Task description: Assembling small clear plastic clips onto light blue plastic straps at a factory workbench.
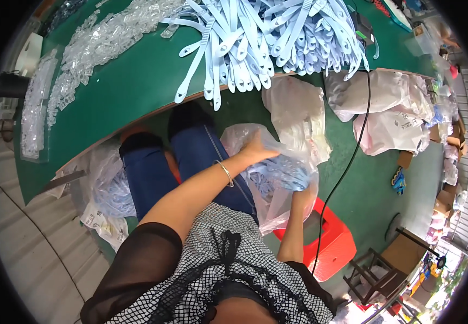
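Beside my right thigh a clear plastic bag (277, 215) hangs over the floor with its mouth spread. My left hand (256, 152) grips the bag's rim, thumb apart from the other fingers. A bundle of light blue rubber straps (285, 174) shows inside the bag, partly behind its film. My right hand (301, 198) is at the right end of this bundle and appears to hold it; the straps and film hide most of its fingers. Above, a large heap of similar light blue straps (239, 46) lies on the green table (131, 81), with many ends hanging over its edge.
Small clear plastic pieces (99, 40) are piled on the table's left, next to a clear tray (33, 108). Full white bags (298, 110) stand under the table. A red stool (333, 243) is at my right, with a black cable (347, 162) hanging past it.
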A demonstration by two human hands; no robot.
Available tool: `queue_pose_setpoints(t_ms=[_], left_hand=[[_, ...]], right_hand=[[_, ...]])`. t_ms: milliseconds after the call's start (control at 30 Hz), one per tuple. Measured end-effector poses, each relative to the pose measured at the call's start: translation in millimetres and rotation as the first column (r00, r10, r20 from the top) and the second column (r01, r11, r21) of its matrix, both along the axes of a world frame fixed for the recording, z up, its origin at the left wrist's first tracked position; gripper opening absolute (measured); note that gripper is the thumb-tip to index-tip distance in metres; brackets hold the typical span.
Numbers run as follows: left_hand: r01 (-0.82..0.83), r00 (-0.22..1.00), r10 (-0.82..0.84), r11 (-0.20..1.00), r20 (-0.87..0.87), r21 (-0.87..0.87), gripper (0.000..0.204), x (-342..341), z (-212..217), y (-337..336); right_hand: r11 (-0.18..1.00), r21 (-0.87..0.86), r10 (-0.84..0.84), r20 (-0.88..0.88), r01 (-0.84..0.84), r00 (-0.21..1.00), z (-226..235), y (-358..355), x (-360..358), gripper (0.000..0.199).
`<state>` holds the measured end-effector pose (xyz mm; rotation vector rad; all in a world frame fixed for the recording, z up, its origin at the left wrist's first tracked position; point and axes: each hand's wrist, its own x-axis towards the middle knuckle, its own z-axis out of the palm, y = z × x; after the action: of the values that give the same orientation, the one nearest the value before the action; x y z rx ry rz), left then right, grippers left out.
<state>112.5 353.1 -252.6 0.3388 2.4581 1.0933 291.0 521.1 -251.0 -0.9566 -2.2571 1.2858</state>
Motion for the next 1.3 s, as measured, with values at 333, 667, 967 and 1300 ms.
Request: queue_pose_setpoints(t_ms=[333,667,967,1300], left_hand=[[-0.235,0.915,-0.017,0.791,0.404,0.565,0.058,-9.2,27.6,-7.2],[-0.091,0.930,-0.118,0.843,0.347,0.530,0.072,6.9,50.2,-10.3],[0.134,0.909,-0.258,0.925,0.329,0.356,0.084,11.1,56.9,-13.0],[0.244,0.775,-0.449,0.862,0.445,0.444,0.053,-5.6,76.8,-56.7]], right_hand=[[0.925,0.169,0.101,0.756,-0.341,0.647,-6.8,-37.0,-33.7,0.042],[0.970,0.151,0.064,0.597,-0.190,0.800,-21.3,-16.8,-32.0,0.055],[0.948,0.142,0.124,0.662,-0.286,0.739,-87.4,-11.8,61.8,0.071],[0.647,-0.523,0.749,0.302,-0.554,0.590,106.9,-81.5,-92.9,0.016]])
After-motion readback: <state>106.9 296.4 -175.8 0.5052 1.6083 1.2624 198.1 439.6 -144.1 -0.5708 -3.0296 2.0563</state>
